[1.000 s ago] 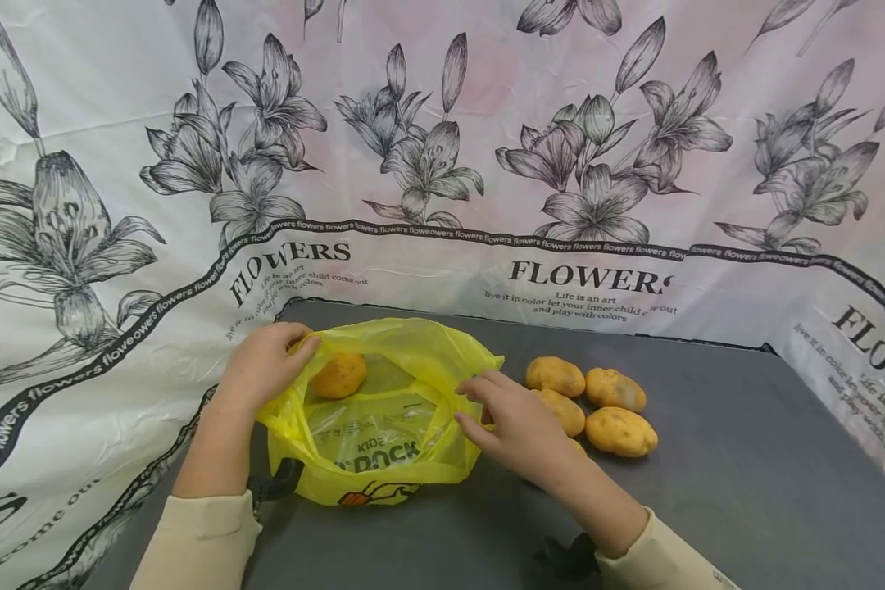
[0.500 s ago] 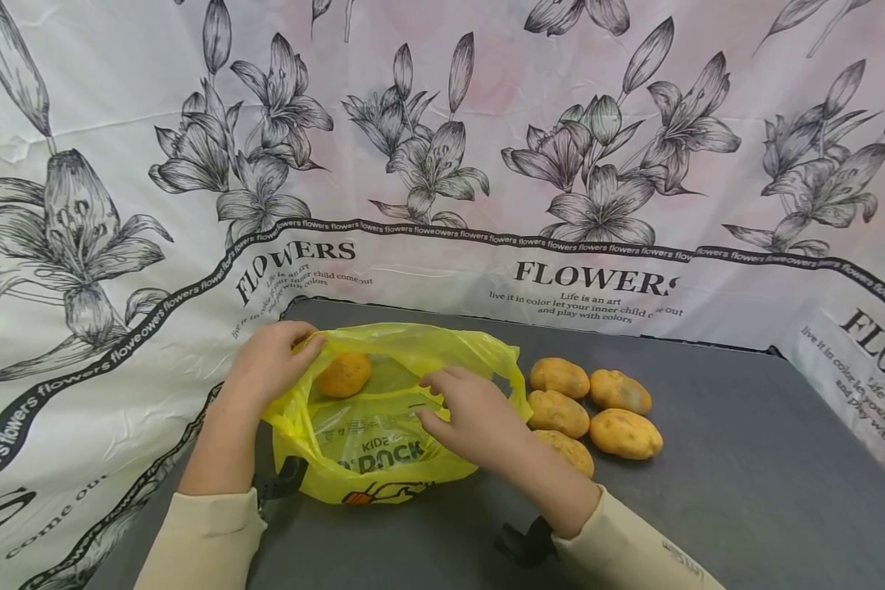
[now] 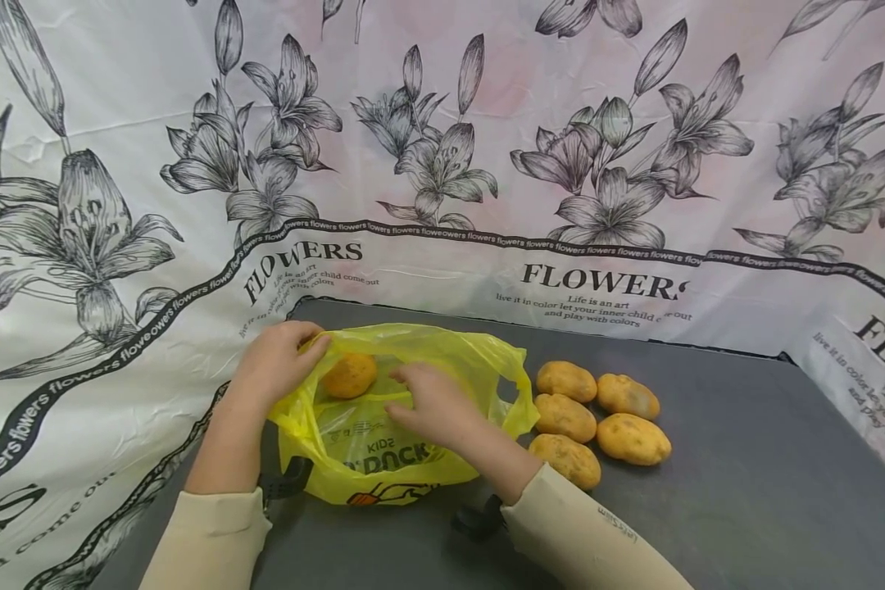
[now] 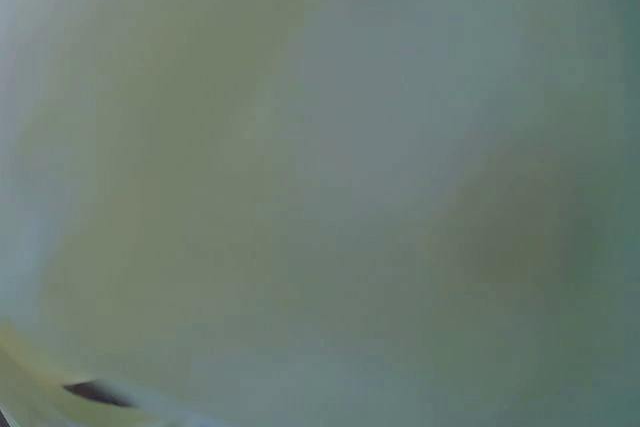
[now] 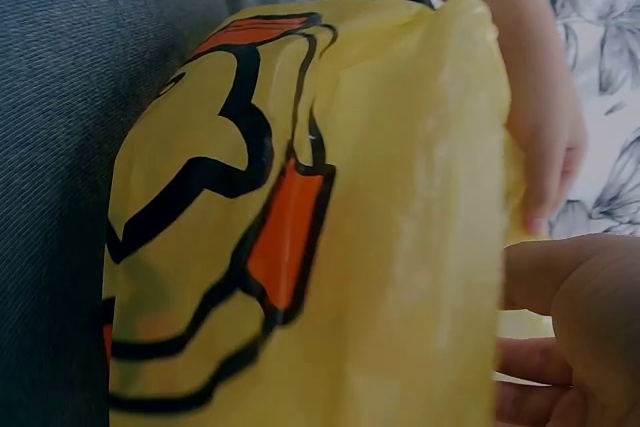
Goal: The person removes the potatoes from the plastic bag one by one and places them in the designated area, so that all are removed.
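A yellow plastic bag (image 3: 320, 471) with dark lettering and a cartoon print stands with its mouth spread wide. At its left rim, my left hand (image 3: 276, 365) pinches the plastic between thumb and fingers. Inside, toward the back left, lies one potato (image 3: 350, 376). My right hand (image 3: 438, 406) reaches over the right rim into the mouth, thumb and fingers apart, just right of that potato and holding nothing. In the right wrist view the printed bag side (image 5: 400, 207) hides part of this hand (image 5: 605, 322). Blurred yellowish plastic fills the left wrist view.
Several potatoes (image 3: 633, 439) lie grouped on the dark grey table (image 3: 737, 459), right of the bag and beside the right forearm. A white cloth (image 3: 442, 279) printed with flowers hangs behind the table and along its sides.
My right hand has moved left from the bag's right rim, over the mouth and in toward the potato. My left hand keeps its hold on the rim.
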{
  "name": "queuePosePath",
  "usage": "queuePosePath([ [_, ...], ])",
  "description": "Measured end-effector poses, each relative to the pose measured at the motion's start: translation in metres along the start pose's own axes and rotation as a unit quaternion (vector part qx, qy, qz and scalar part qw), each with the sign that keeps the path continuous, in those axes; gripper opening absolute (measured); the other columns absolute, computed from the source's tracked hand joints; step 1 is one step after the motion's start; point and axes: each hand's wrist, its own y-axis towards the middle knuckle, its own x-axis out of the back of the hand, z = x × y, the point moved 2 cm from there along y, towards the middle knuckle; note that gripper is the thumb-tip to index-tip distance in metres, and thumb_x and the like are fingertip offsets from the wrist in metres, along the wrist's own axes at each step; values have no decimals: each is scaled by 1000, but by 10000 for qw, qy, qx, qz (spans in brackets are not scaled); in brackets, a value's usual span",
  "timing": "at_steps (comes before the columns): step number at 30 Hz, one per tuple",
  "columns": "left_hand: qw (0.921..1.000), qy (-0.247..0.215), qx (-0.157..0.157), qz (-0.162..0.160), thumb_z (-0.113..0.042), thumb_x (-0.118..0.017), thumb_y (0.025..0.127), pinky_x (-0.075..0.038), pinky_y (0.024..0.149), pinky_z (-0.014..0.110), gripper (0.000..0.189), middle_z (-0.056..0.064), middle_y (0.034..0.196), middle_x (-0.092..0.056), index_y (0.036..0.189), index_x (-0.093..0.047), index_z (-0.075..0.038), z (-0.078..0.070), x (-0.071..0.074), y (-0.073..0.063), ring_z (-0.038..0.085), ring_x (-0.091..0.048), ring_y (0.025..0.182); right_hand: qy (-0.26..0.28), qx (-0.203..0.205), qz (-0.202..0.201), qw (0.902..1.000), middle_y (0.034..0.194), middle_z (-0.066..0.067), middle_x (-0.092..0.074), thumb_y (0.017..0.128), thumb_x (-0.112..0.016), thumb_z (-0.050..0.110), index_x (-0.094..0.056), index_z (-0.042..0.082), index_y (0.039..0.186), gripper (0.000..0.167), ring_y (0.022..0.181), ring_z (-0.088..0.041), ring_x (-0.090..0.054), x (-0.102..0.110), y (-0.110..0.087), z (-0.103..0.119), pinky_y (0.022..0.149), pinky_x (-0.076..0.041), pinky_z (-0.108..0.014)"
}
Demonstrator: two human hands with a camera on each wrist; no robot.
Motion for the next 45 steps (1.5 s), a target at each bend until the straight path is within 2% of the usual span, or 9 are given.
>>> queuePosePath([
  [4, 10000, 18, -25, -18, -25, -59, 106, -53, 87, 52, 26, 13, 109, -72, 113, -74, -5, -1, 0, 0, 30, -65, 95, 56, -112, 171, 9998, 145, -10, -57, 99, -69, 26, -54, 4, 146, 54, 129, -29, -56, -8, 10, 0, 106, -49, -44],
  [9, 10000, 39, -26, -59, -26, -59, 105, -53, 84, 51, 26, 12, 108, -72, 111, -75, -6, -2, 1, 0, 30, -65, 94, -212, -228, 430, 9986, 149, -11, -54, 98, -70, 28, -49, 4, 151, 62, 134, -29, -53, -16, 23, 1, 111, -45, -44],
  [17, 10000, -22, 44, -35, -27, -59, 106, -54, 90, 53, 29, 14, 112, -72, 116, -74, -4, 0, 0, 0, 33, -66, 100, -718, 165, 1046, 9918, 164, -13, -32, 98, -70, 30, -31, 3, 160, 78, 149, -27, -33, -36, 37, -1, 122, -29, -39],
  [19, 10000, -25, 41, -29, -26, -59, 106, -54, 91, 54, 30, 15, 114, -72, 118, -73, -3, 1, -1, 0, 34, -66, 101, -920, 243, 1109, 9893, 165, -13, -31, 99, -69, 31, -30, 4, 161, 78, 149, -27, -33, -40, 39, -2, 122, -29, -39],
  [28, 10000, -56, 2, -76, -26, -58, 106, -54, 89, 52, 29, 14, 113, -72, 116, -74, -4, 3, -1, 2, 33, -67, 101, -1335, 677, 719, 9861, 165, -15, -30, 98, -70, 29, -33, 3, 159, 77, 148, -30, -36, -43, 44, 1, 120, -32, -39],
  [32, 9999, -41, -18, -134, -26, -58, 106, -54, 87, 51, 28, 13, 111, -73, 114, -74, -5, 3, 0, 2, 31, -67, 98, -1539, 745, 402, 9844, 149, -15, -49, 97, -70, 27, -44, 4, 154, 67, 132, -27, -52, -43, 45, 4, 111, -44, -38],
  [36, 9999, -18, -10, -172, -27, -58, 106, -54, 87, 51, 28, 12, 110, -73, 114, -75, -5, 3, -1, 2, 31, -67, 97, -1506, 696, 87, 9861, 147, -16, -49, 97, -68, 24, -46, 4, 152, 63, 132, -28, -51, -42, 46, 4, 111, -45, -38],
  [40, 9999, -25, -24, -164, -26, -58, 106, -54, 88, 52, 29, 13, 112, -73, 115, -74, -4, 3, -1, 2, 31, -67, 98, -1665, 712, 210, 9832, 157, -18, -41, 97, -69, 25, -41, 3, 155, 68, 144, -31, -40, -42, 48, 3, 119, -36, -39],
  [45, 9998, -49, -48, -181, -24, -59, 105, -55, 84, 50, 26, 12, 108, -73, 111, -75, -5, 3, 0, 2, 28, -66, 92, -1829, 643, 474, 9799, 161, -18, -34, 97, -70, 30, -38, 4, 158, 73, 148, -32, -33, -44, 50, 2, 121, -32, -41],
])
